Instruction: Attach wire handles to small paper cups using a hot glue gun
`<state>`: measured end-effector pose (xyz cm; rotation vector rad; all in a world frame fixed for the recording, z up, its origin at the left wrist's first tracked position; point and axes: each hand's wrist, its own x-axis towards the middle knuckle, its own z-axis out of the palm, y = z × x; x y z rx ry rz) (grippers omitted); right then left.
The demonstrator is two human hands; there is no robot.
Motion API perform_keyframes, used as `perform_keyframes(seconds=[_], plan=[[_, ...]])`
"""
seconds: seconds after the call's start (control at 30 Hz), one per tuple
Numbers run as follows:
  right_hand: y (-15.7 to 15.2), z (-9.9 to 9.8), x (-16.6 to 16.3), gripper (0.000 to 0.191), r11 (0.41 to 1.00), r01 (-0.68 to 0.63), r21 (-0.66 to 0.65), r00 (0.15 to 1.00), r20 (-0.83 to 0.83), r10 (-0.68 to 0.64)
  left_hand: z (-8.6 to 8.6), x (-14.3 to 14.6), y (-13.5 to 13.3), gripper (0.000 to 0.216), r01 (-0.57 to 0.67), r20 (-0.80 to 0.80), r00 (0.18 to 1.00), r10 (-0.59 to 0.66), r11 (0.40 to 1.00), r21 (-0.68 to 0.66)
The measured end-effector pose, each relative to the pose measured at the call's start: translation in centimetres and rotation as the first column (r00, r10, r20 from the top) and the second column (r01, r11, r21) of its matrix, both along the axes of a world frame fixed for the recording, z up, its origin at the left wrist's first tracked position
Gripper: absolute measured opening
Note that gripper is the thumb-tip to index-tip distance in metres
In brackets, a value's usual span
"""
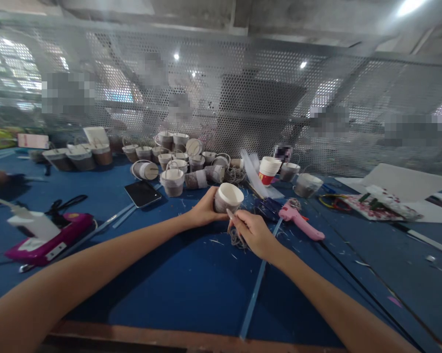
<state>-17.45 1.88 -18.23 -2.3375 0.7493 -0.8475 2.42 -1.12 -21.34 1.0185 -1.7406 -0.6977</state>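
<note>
On blue table (191,284): left hand (202,211) grips cup (227,197); right hand (253,233) pinches stick (231,215)

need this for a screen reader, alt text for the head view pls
Left hand holds a small white paper cup on a blue table; right hand holds a thin stick and grey string at its side. Behind lie many finished cups, a phone and a pink glue gun.

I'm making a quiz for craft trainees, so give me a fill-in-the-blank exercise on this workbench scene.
1. The left hand holds a small white ____ on the blue table.
2. The glue gun right of the right hand is ____ in colour.
3. The phone lies screen-up, to the ____ of the left hand.

Missing words: cup; pink; left
</note>
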Motion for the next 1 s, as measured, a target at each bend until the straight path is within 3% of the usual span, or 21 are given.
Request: perform_keyframes(seconds=[0.1,0.23,0.37,0.43,0.53,0.63,0.73,0.83,0.93,1.0], plan=[[0.0,0.3,-0.2,0.035,0.962,-0.044,-0.268,0.998,-0.047,0.033,0.0,0.0,-0.2,0.078,0.033,-0.126,0.992,-0.025,0.998,0.061],[0.5,1.3,-0.6,0.025,0.767,-0.144,-0.625,0.99,-0.098,0.107,0.2,-0.2,-0.3,0.078,0.051,-0.37,0.928,0.035,0.974,0.221],[2.0,2.1,-0.9,0.027,0.616,-0.202,-0.762,0.978,-0.117,0.175,0.5,-0.1,-0.5,0.074,-0.012,-0.497,0.851,0.169,0.953,0.303],[2.8,2.1,-1.1,0.029,0.543,-0.189,-0.818,0.974,-0.085,0.21,0.6,0.1,-0.7,0.067,0.021,-0.573,0.799,0.18,0.945,0.327],[3.2,2.0,-1.6,0.029,0.434,-0.006,-0.901,0.984,0.071,0.16,0.9,0.3,-0.9,0.053,0.101,-0.672,0.715,0.194,0.922,0.373],[1.9,2.1,-2.1,0.026,0.387,0.315,-0.867,0.946,0.318,-0.059,1.3,0.5,-1.0,0.042,0.148,-0.723,0.651,0.232,0.895,0.42],[-0.8,2.3,-3.0,0.025,0.392,0.629,-0.671,0.767,0.454,-0.453,1.6,0.8,-0.9,0.04,0.216,-0.778,0.572,0.259,0.868,0.447],[-3.3,2.3,-4.2,0.038,0.367,0.814,-0.451,0.461,0.115,-0.88,1.7,1.3,-0.8,0.041,0.325,-0.847,0.476,0.236,0.848,0.419],[-4.5,2.4,-5.5,0.053,0.316,0.883,-0.348,0.202,-0.327,-0.923,1.6,1.8,-0.9,0.044,0.438,-0.898,0.405,0.173,0.825,0.357],[-4.9,2.5,-6.2,0.054,0.302,0.899,-0.317,0.111,-0.502,-0.858,1.5,2.1,-0.9,0.048,0.492,-0.91,0.392,0.135,0.805,0.332]])
